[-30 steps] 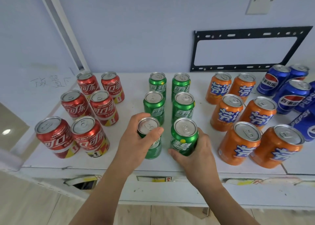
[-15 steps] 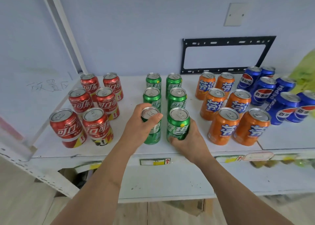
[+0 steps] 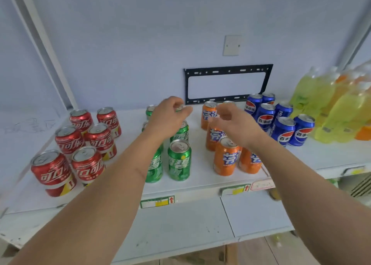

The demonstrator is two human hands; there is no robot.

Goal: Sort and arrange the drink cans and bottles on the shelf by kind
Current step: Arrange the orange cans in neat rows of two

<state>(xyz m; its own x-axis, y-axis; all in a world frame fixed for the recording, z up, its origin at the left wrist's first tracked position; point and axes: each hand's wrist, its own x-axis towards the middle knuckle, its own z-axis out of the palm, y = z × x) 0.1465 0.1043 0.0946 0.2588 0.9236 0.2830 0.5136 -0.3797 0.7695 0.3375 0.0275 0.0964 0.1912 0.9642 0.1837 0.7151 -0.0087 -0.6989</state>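
Note:
Cans stand in colour groups on the white shelf [image 3: 202,177]: red cola cans [image 3: 69,139] at left, green Sprite cans [image 3: 179,160] in the middle, orange Fanta cans [image 3: 225,158], then blue Pepsi cans [image 3: 284,131]. Yellow-green and orange bottles [image 3: 321,106] stand at far right. My left hand [image 3: 168,117] hovers over the rear green cans with its fingers loosely curled and nothing in it. My right hand [image 3: 233,122] hovers above the orange cans, fingers apart and empty. My arms hide parts of the green and orange rows.
A black metal bracket [image 3: 228,71] and a white cover plate [image 3: 231,44] are fixed to the back wall. Price labels [image 3: 157,201] sit on the shelf's front edge. A white frame post [image 3: 46,49] slants along the left side.
Both hands have let go of the two front green cans and risen toward the back, the right one shifting over the orange cans. The view has pulled back, showing bottles at right.

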